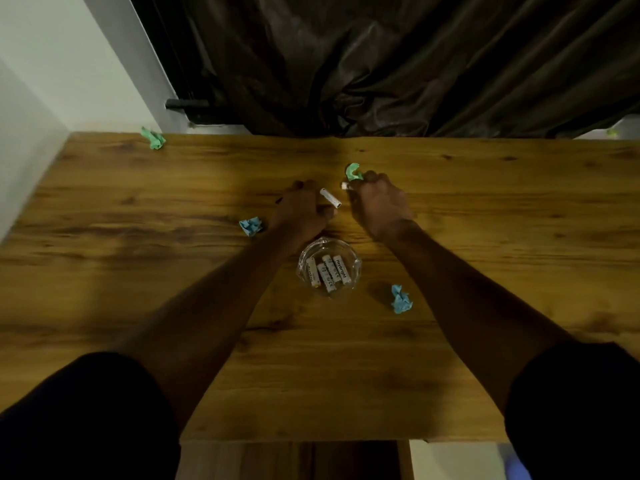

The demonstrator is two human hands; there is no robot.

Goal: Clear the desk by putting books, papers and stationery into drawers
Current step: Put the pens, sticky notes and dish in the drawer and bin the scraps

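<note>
Step in hand, as judged: small loose items are being gathered at mid-table, and nothing is yet going into a drawer. No open drawer is showing. The wooden panel (pixel 346 460) below the near edge of the table (pixel 485 375) cannot be identified as one.

Lower right of centre, a blue paper wad (pixel 401 299) is lying untouched. Just to its left, a glass dish (pixel 356 271) is holding several batteries (pixel 334 271). A second blue wad (pixel 251 226) is sitting just left of the left wrist.

Beyond the dish, the left hand (pixel 303 211) is working with its fingers curled, apparently pinching the near end of a loose battery (pixel 330 198). The right hand (pixel 379 202) is closing its fingers round a second battery (pixel 344 185), with only the white tip showing. A green wad (pixel 353 171) is touching the right knuckles; whether it is being gripped cannot be told.

Next move, as judged: both hands are needing to draw back toward the dish and release the batteries into it without knocking its rim. Nothing is standing between the hands and the dish.

At the upper left of the table, a far green wad (pixel 153 137) is lying well apart and is calling for a long reach. A dark curtain (pixel 415 64) is hanging behind the far edge.
</note>
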